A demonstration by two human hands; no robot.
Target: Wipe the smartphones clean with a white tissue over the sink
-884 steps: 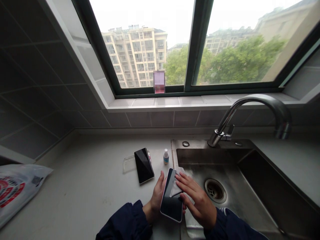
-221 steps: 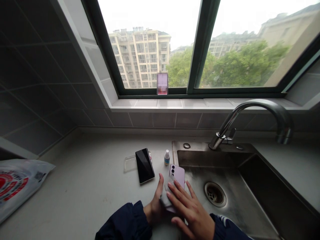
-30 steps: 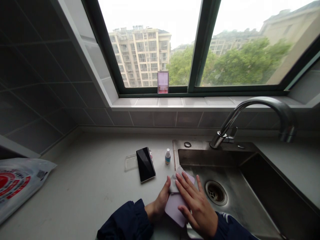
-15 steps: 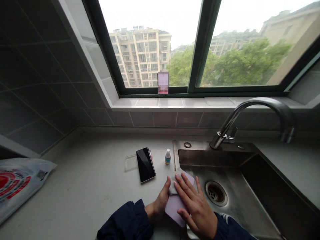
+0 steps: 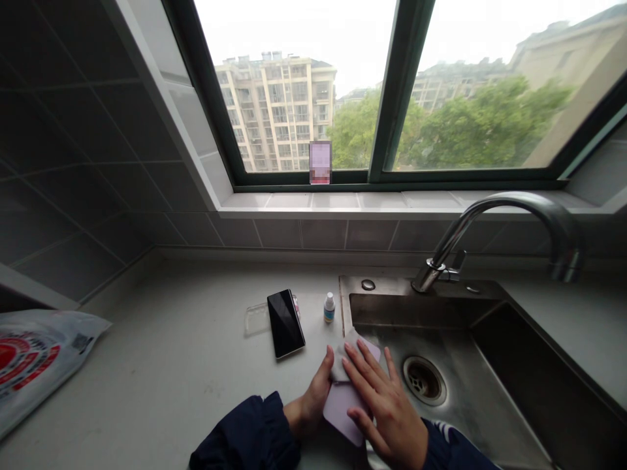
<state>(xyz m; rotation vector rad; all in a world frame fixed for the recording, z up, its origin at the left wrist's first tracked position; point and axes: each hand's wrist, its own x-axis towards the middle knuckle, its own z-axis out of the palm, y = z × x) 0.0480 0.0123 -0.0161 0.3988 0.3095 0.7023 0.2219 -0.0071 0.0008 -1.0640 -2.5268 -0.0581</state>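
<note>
Left hand (image 5: 309, 395) curls round matte lilac phone (image 5: 340, 411), right hand (image 5: 390, 412) splayed open over soft pale cloth (image 5: 347, 356), steel sink (image 5: 416, 313) at 1 o'clock.

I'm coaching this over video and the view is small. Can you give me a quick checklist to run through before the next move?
Lilac phone secure: ok, left hand at its edge, right hand over it.
Grey cloth in place: ok, on the phone under the right fingers.
Clear of the stainless steel sink: not ok, the phone appears to overhang its edge.
Phone surface clean: cannot tell from here.
Clear phone case nearby: ok, beside the black phone.
Small dropper bottle upright: ok.
</note>
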